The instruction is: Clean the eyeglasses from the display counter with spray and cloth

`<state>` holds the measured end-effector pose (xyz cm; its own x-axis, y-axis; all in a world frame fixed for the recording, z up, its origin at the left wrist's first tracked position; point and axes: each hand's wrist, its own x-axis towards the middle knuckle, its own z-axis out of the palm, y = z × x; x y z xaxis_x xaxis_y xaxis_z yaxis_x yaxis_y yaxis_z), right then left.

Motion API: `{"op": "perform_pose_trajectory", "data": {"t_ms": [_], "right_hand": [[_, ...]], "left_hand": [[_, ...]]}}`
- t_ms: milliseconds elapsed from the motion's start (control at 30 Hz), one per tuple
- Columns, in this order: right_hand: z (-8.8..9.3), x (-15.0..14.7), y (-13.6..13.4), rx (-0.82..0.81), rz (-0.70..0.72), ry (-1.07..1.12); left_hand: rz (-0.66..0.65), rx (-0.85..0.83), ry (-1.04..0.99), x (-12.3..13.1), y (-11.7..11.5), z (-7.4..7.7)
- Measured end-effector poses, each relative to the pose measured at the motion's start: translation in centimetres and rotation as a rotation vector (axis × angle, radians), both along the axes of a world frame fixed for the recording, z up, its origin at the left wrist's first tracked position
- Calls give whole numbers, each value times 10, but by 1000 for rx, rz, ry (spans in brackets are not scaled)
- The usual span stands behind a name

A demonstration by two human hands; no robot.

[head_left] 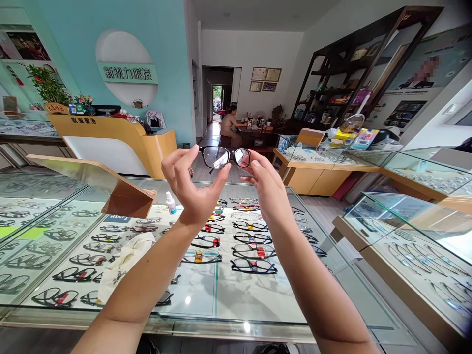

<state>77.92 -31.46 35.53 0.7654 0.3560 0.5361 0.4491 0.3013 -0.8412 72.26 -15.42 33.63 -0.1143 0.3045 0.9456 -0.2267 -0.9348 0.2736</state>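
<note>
A pair of dark-framed eyeglasses is held up in front of me, above the glass display case. My left hand grips its left end, with thumb and index finger closed at the lens rim. At the other end, the fingers of my right hand are closed on the frame by the right lens. Under the glass below my hands lie rows of eyeglasses, some with red or yellow tags on the lenses.
On the case top stand a tilted mirror on a wooden base, a small white spray bottle and a crumpled pale cloth. More glass cases stand to the right. A person sits at a table farther back.
</note>
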Motion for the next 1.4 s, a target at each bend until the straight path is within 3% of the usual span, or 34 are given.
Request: {"op": "perform_pose_trajectory", "data": {"t_ms": [433, 700, 1100, 1233, 1400], "right_hand": [[-4, 6, 1, -75, 5, 8], [-2, 2, 2, -32, -58, 0], [-2, -1, -1, 68, -131, -85], [-3, -2, 0, 147, -209, -177], [0, -12, 1, 232, -358, -342]], "left_hand": [[-116, -40, 18, -2, 0, 2], [-127, 15, -41, 0, 3, 6], [-151, 69, -27, 10, 17, -2], [-224, 65, -16, 14, 21, -3], [-413, 53, -50, 25, 27, -2]]}}
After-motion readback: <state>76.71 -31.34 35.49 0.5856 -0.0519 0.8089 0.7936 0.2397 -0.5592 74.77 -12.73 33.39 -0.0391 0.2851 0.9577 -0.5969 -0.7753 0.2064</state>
